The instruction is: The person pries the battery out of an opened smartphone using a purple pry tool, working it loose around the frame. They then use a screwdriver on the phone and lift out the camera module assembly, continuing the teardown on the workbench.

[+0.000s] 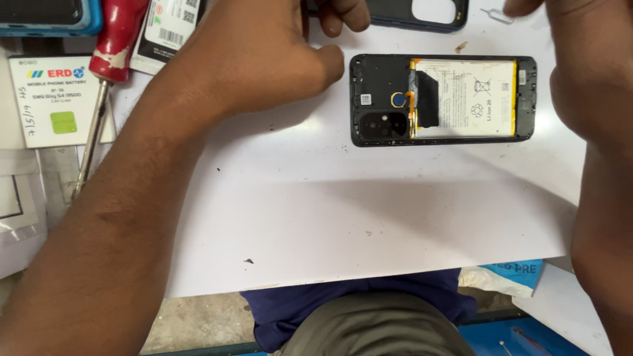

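Two hands are reaching over a white surface (369,217). The left hand (264,53) is curling into a loose fist with nothing seen inside it, and its knuckles are sitting just beside the opened phone (442,99). The phone is lying flat with its back off, showing a white battery (475,99) and a round camera part (379,125). The right hand (524,6) is mostly going out of view at the top edge, so nobody can tell how it is shaped. A red-handled screwdriver (112,53) is lying at the left, well apart from the phone. A dark phone cover (415,16) is lying above the phone.
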